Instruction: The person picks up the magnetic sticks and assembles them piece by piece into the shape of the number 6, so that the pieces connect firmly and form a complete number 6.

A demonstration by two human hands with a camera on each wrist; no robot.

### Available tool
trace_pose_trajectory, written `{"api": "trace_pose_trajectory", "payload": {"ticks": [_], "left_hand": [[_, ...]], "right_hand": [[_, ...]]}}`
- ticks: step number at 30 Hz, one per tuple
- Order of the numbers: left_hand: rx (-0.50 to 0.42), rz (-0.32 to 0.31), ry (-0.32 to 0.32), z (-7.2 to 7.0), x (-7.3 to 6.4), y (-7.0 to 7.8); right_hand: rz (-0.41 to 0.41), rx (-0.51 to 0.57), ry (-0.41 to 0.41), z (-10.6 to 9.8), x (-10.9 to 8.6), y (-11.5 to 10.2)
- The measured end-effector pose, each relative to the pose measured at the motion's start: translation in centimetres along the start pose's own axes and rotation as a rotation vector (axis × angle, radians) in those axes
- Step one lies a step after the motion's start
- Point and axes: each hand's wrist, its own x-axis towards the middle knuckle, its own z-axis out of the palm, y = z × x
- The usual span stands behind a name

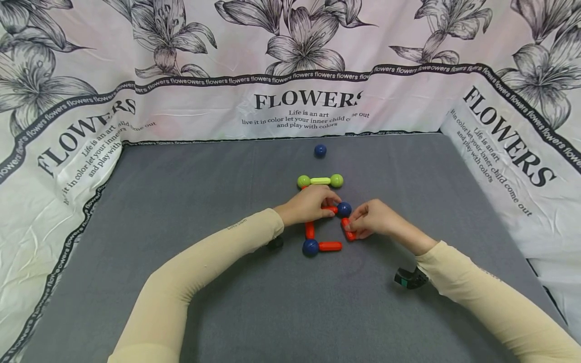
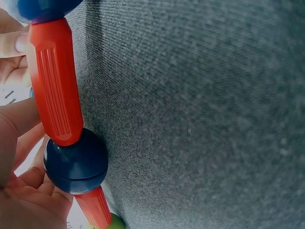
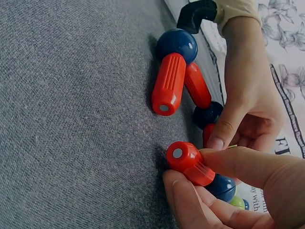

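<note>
My right hand (image 1: pixel 374 218) pinches a red magnetic rod (image 3: pixel 189 163) between thumb and fingers; its near end shows a silvery disc. The rod's far end meets a blue ball (image 1: pixel 344 209). Over the left part of the build lies my left hand (image 1: pixel 310 204), pinching another red rod (image 1: pixel 330 209) that runs to the same ball. A lower blue ball (image 1: pixel 310 247) joins an upright red rod (image 1: pixel 310 230) and a sideways red rod (image 1: pixel 330 246), whose right end is free. In the left wrist view, a middle blue ball (image 2: pixel 76 162) sits beside my left fingers.
Beyond the hands, a yellow-green rod (image 1: pixel 320 181) links two green balls (image 1: pixel 303 182). A single blue ball (image 1: pixel 320 150) lies farther back on the grey table (image 1: pixel 218 181). A flower-printed cloth (image 1: pixel 190 111) borders the back and sides. A black wrist device (image 1: pixel 410 278) hangs under the right sleeve.
</note>
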Motion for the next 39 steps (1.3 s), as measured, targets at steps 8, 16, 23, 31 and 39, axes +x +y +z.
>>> {"api": "trace_pose_trajectory", "payload": {"ticks": [8, 16, 23, 31, 39], "left_hand": [[-0.009, 0.003, 0.002, 0.03, -0.15, 0.02], [-0.017, 0.016, 0.001, 0.03, -0.21, 0.1], [-0.012, 0.012, 0.001, -0.05, -0.22, 0.16], [-0.014, 0.02, 0.011, -0.01, -0.2, 0.19], [-0.014, 0.014, 0.015, 0.1, -0.26, 0.21]], "right_hand": [[0.017, 0.019, 0.009, 0.11, 0.12, 0.16], [0.013, 0.03, 0.002, -0.04, 0.19, 0.21], [0.017, 0.027, -0.01, -0.17, 0.17, 0.03], [0.025, 0.04, -0.016, -0.14, 0.11, 0.1], [0.036, 0.067, -0.004, 0.18, 0.2, 0.23]]}}
